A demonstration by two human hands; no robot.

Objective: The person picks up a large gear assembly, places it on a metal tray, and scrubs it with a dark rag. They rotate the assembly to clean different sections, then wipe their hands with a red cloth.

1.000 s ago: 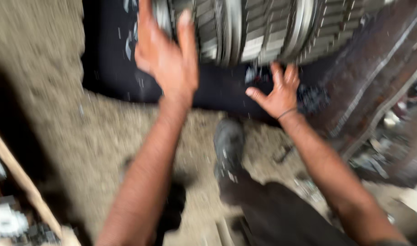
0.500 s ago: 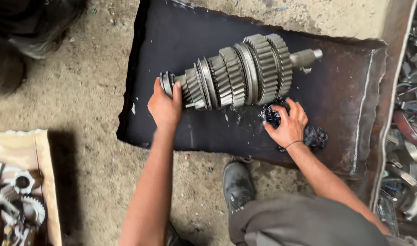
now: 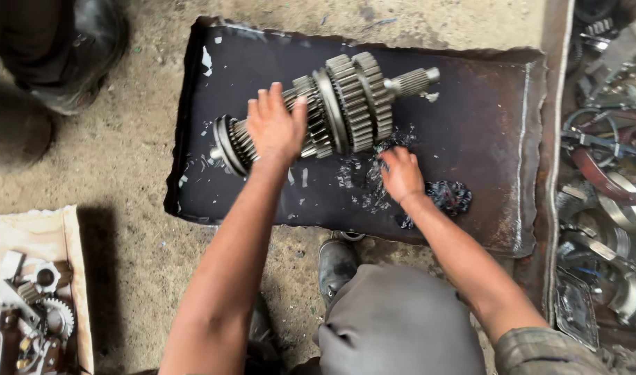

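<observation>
A long steel gear shaft (image 3: 345,104) with several toothed gears lies tilted across a dark, oily metal tray (image 3: 471,167) on the ground. My left hand (image 3: 276,128) rests flat on the gears near the shaft's lower left end, fingers spread. My right hand (image 3: 401,173) is pressed on the tray floor just below the big gears, fingers curled over wet black grime; whether it holds anything is unclear. A clump of dark rag or debris (image 3: 451,196) lies beside my right wrist.
A box (image 3: 33,292) with small gears and parts sits at lower left. Metal rings and scrap (image 3: 603,208) pile up at the right. Another person's dark boot (image 3: 75,55) stands at upper left. My own shoe (image 3: 335,264) and knee are below the tray.
My left hand has slid from the shaft's end up onto the gears. My right hand has moved slightly left on the tray. The view has pulled closer and steadied.
</observation>
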